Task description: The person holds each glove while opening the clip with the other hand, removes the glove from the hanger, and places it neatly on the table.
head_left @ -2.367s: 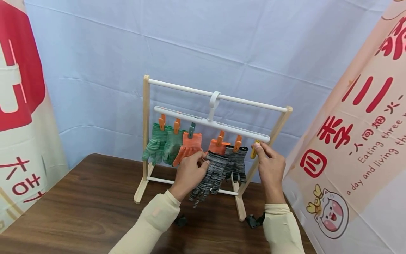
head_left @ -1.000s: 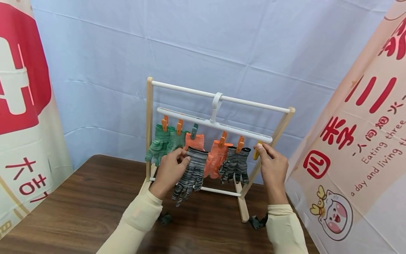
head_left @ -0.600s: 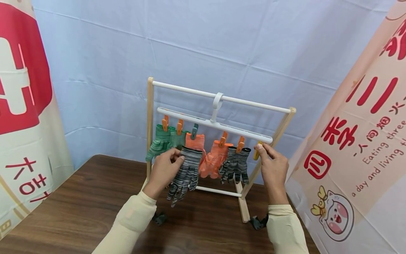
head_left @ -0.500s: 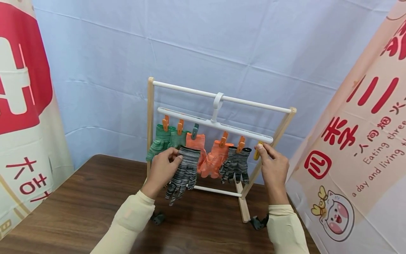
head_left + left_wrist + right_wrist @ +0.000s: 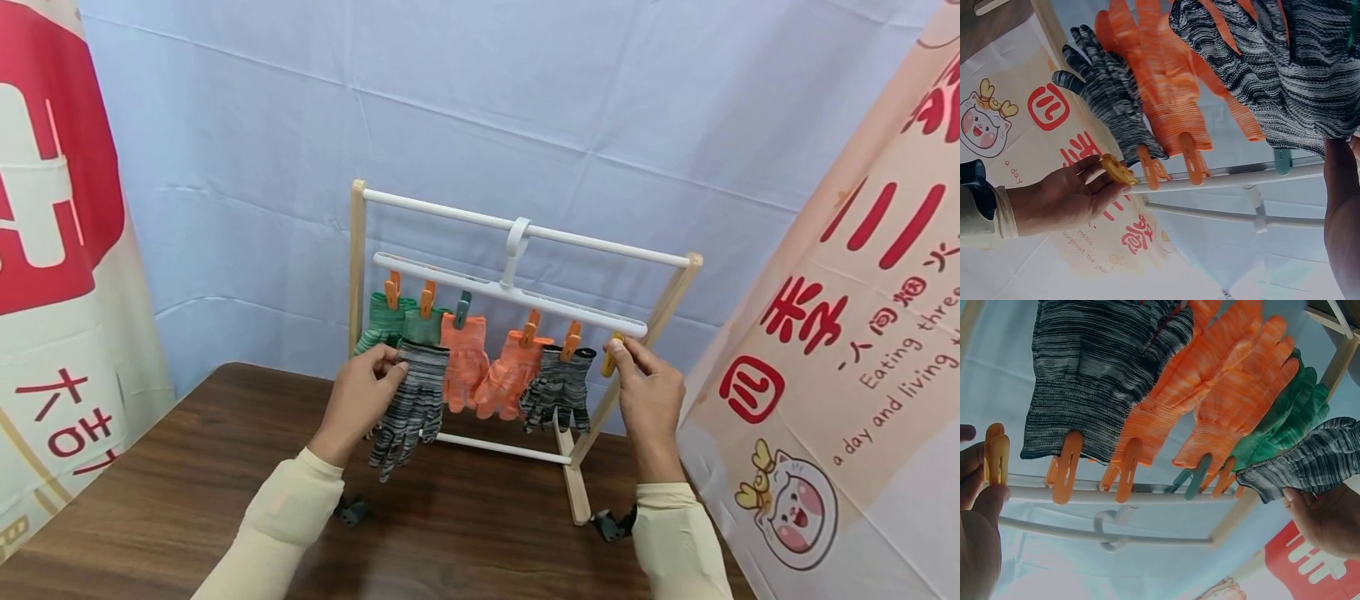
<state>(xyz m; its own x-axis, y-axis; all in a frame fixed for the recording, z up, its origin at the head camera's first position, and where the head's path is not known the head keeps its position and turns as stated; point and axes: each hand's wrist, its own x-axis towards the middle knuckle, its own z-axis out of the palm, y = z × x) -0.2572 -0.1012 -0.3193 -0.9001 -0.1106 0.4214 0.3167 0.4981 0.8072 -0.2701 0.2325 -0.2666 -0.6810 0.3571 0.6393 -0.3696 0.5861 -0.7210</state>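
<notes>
My left hand [image 5: 358,402] pinches a black-and-white striped knit glove [image 5: 417,387] by its dark cuff; its fingers dangle in front of the green gloves [image 5: 386,315]. At the right end of the white hanger bar [image 5: 450,277], my right hand [image 5: 652,400] pinches a yellow clothespin [image 5: 999,456] between thumb and fingers. Orange clothespins [image 5: 572,342] and a dark green clothespin [image 5: 462,308] on the bar hold two green gloves, two orange gloves [image 5: 465,362] and another striped glove [image 5: 557,387]. Part of the green gloves is hidden behind the held one.
The bar hangs by a white hook [image 5: 516,242] from the rod of a wooden-sided rack [image 5: 357,250], which stands on a dark wood table [image 5: 247,433]. A light blue cloth [image 5: 247,167] hangs behind, with printed banners [image 5: 892,292] at the sides. Dark camera mounts [image 5: 613,525] sit by the wrists.
My left hand has carried the striped glove leftward, from in front of the orange gloves to the green ones, uncovering the orange pair. My right hand keeps the yellow clothespin at the bar's end.
</notes>
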